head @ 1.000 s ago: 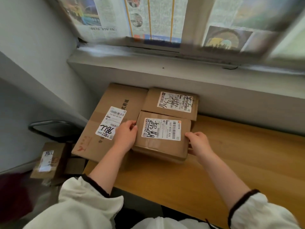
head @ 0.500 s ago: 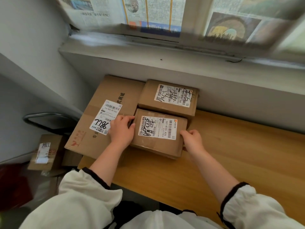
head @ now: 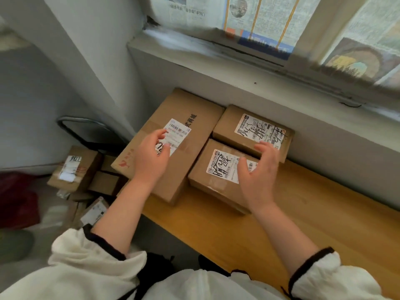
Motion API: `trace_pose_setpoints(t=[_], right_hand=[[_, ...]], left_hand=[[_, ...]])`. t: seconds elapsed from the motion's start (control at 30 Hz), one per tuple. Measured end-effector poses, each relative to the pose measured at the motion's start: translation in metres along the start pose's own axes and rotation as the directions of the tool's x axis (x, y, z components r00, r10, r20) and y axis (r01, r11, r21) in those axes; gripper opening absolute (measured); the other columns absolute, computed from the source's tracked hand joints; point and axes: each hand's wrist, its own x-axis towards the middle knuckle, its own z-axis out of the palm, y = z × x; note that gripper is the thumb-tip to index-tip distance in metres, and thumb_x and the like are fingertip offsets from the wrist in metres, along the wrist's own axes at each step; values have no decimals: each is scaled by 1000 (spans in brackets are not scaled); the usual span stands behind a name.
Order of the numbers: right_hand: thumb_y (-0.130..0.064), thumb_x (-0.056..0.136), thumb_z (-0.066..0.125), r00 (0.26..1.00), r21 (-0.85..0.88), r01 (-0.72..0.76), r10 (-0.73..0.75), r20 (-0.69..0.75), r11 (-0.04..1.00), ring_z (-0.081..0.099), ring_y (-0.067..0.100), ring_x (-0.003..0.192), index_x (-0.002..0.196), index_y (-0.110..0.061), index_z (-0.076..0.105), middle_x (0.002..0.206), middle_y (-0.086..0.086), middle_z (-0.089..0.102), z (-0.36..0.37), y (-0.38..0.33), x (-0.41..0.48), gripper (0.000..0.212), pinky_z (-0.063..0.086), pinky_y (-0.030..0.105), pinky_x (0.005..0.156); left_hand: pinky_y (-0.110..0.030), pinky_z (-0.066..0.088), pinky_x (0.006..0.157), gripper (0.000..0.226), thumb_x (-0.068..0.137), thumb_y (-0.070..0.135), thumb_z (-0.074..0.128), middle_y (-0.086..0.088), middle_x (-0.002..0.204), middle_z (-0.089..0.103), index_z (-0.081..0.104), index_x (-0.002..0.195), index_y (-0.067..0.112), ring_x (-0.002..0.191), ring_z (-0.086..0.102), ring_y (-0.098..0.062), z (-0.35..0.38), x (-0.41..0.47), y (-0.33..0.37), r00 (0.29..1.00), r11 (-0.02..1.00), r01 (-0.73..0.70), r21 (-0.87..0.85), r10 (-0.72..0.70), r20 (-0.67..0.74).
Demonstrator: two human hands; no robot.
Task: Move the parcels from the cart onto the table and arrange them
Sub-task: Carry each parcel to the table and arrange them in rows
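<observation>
Three brown cardboard parcels with white labels lie on the wooden table (head: 303,213) against the wall. The large flat parcel (head: 190,131) is on the left. A small parcel (head: 249,128) lies at the back and another small parcel (head: 216,176) sits in front of it. My left hand (head: 151,156) hovers over the large parcel's label with relaxed fingers, holding nothing. Spread and empty, my right hand (head: 259,176) is above the front small parcel. Further parcels (head: 73,167) lie on the cart at the lower left.
The cart's black handle (head: 86,126) rises beside the table's left end. A grey wall ledge (head: 238,68) and a window covered with newspaper run behind the parcels. A dark red object (head: 17,198) lies at the far left. Bare wood stretches to the right.
Both hands have let go of the front small parcel's sides and lifted. My left hand moved over the large parcel, my right over the small one. The view swung left.
</observation>
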Motion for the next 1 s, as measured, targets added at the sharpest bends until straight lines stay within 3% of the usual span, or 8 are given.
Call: trace_pose_setpoints(t=[0.13,0.27,0.4,0.63,0.9,1.0], right_hand=[[-10,85,63,932,-47,307,-290,219,951,37,27,133,120,-3,54,136,14,47,44,-57,-2,37,27,40,113],[-11,86,62,794,31,468,-436,423,883,33,29,136,121,-7,56,140,12,46,107,-112,-22,36,28,45,112],[-14,88,60,661,91,529,-477,579,844,29,28,139,125,-7,54,144,10,42,183,-162,-52,38,24,40,113],[-22,94,53,502,45,531,-357,788,846,20,19,143,137,-12,43,152,3,30,323,-223,-97,46,18,32,115],[-24,95,51,480,-66,482,-200,854,874,26,17,140,139,-12,40,152,3,30,436,-246,-103,48,24,33,112],[-22,94,51,430,-107,490,-133,893,865,30,20,138,137,-8,42,148,9,35,472,-231,-106,46,26,32,110]], left_hand=[[-37,36,102,42,93,19,53,-4,133,52,47,135,15,125,44,-20,-67,-6,-47,996,980,18,197,-1,-86],[-37,32,105,50,92,22,55,-6,139,47,40,140,16,130,39,-22,-133,-25,-116,974,947,187,260,-144,-176],[-36,33,104,53,91,22,57,-9,139,47,40,140,14,128,41,-24,-191,-50,-190,903,896,390,214,-327,-279],[-36,30,106,57,93,23,55,-6,145,39,32,144,16,133,36,-21,-268,-69,-310,728,773,635,3,-597,-336],[-40,34,107,57,93,22,55,-6,145,40,32,145,18,132,38,-21,-286,-53,-404,599,653,741,-160,-749,-284],[-41,34,108,58,93,21,55,-7,145,39,31,145,17,132,38,-23,-271,-46,-434,547,586,781,-217,-809,-216]])
